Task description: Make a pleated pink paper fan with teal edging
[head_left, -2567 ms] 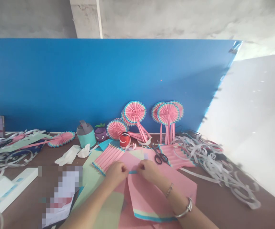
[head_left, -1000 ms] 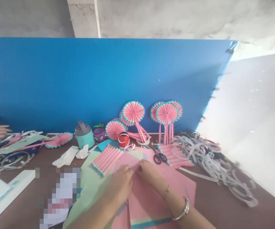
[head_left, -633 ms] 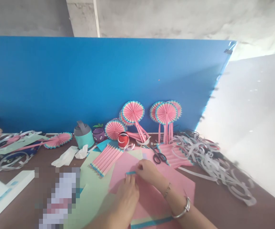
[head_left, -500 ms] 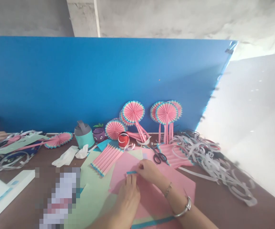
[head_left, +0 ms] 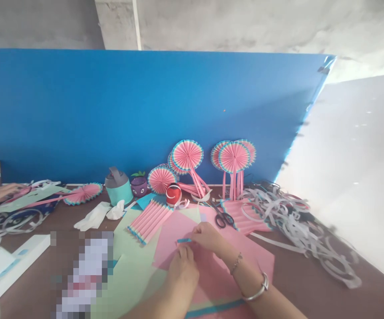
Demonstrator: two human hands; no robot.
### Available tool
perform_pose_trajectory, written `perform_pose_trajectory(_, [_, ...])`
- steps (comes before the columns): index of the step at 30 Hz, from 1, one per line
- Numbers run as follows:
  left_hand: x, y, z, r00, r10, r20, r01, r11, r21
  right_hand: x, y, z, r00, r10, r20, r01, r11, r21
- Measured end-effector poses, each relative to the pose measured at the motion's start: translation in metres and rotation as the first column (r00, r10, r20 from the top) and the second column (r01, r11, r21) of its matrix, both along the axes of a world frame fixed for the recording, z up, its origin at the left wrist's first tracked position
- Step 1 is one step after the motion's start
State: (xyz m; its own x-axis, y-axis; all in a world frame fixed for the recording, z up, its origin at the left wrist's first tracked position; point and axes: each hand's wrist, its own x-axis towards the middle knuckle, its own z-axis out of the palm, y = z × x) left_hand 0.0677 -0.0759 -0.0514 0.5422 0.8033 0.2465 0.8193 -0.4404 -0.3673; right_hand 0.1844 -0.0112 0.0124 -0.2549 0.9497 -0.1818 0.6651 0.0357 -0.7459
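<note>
My right hand (head_left: 208,237) is closed, its thumb and fingers pinching the blue-edged end of a small folded strip of pink paper (head_left: 180,244). My left hand (head_left: 184,270) lies just nearer to me, its fingers closed together at the strip's lower side; the fingertips are partly hidden. Under both hands is a pink paper sheet (head_left: 225,277) with a blue band along its near edge. To the left lies a pleated pink paper (head_left: 150,221) with blue ends. Black-handled scissors (head_left: 223,219) rest just beyond my right hand.
Several round pink paper fans (head_left: 187,155) lean against the blue partition (head_left: 145,106). A tangle of white strips (head_left: 298,221) lies at right. A teal cup (head_left: 119,192), purple pot (head_left: 139,186) and red ball (head_left: 173,194) stand behind. Another person's hand (head_left: 2,192) shows at far left.
My left hand has shifted slightly toward me and to the right along the strip. My right hand keeps its pinch at nearly the same spot.
</note>
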Motion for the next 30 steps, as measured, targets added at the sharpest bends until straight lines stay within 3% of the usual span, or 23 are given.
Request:
perform_pose_trajectory(9, [-0.002, 0.000, 0.004, 0.999, 0.004, 0.044, -0.004, 1.000, -0.004, 0.003, -0.003, 0.008, 0.999, 0.003, -0.048, -0.005, 0.999, -0.041])
perform_pose_trajectory(12, [-0.004, -0.003, 0.009, 0.996, 0.009, 0.094, -0.010, 1.000, 0.007, 0.003, -0.003, 0.004, 0.997, 0.012, 0.074, -0.018, 0.997, 0.074])
perform_pose_trajectory(16, [-0.006, -0.004, 0.012, 0.985, 0.079, 0.152, -0.079, 0.997, -0.005, -0.001, -0.005, -0.002, 0.968, -0.072, 0.241, 0.006, 0.965, 0.263])
perform_pose_trajectory(23, [-0.005, -0.003, 0.011, 0.979, 0.121, 0.164, -0.116, 0.992, -0.040, 0.001, -0.004, 0.000, 0.952, -0.086, 0.295, 0.010, 0.969, 0.247])
perform_pose_trajectory(30, [-0.009, -0.006, 0.014, 0.983, 0.075, 0.169, -0.075, 0.997, -0.008, 0.001, -0.004, 0.001, 0.959, -0.105, 0.265, 0.027, 0.959, 0.280])
